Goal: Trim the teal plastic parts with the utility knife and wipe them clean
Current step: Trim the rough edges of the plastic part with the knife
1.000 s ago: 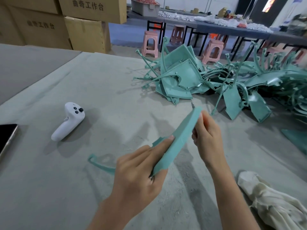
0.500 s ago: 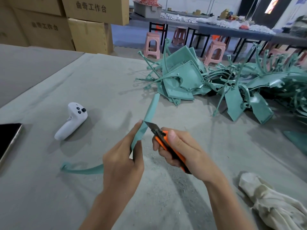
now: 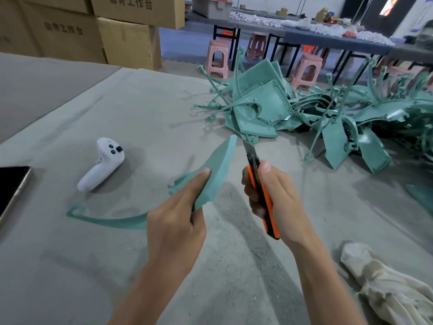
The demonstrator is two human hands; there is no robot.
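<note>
My left hand grips a curved teal plastic part above the grey table; its thin hooked tail trails down to the left. My right hand grips an orange and black utility knife, blade out and pointing up, its tip just right of the part's upper end. Whether the blade touches the part I cannot tell. A heap of teal parts lies beyond on the table. A crumpled white cloth lies at the lower right.
A white handheld controller lies to the left, and a dark phone sits at the left edge. Cardboard boxes stand behind the table. Pink stools and a long bench fill the background. Fine shavings dust the cloth-covered table.
The knife blade has travelled from near my left thumb up to the part's far end. The teal part has turned, showing its broad face, and my right hand rose with the knife upright.
</note>
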